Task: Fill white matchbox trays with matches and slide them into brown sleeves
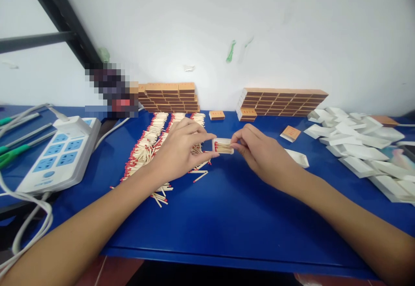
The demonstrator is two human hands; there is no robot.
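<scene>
My left hand [181, 147] grips the left end of a small white matchbox tray [223, 140] between thumb and forefinger. Inside the tray lie several matches [223, 146], their red heads toward the left. At its right end my right hand [254, 149] pinches thumb and fingers together around the plain ends of matches; the fingertips partly hide them. Rows of loose red-headed matches [142, 147] lie behind and under my left hand. A white tray [297, 158] rests just beyond my right wrist, with an orange matchbox cover [290, 133] farther back.
Stacked orange matchboxes [168, 98] stand along the wall at the left, and another stack [285, 102] at the right. Many white trays [359, 139] are heaped on the right. At the left sit a power strip [65, 152], cables and green-handled tools [14, 155] on the blue table [207, 225].
</scene>
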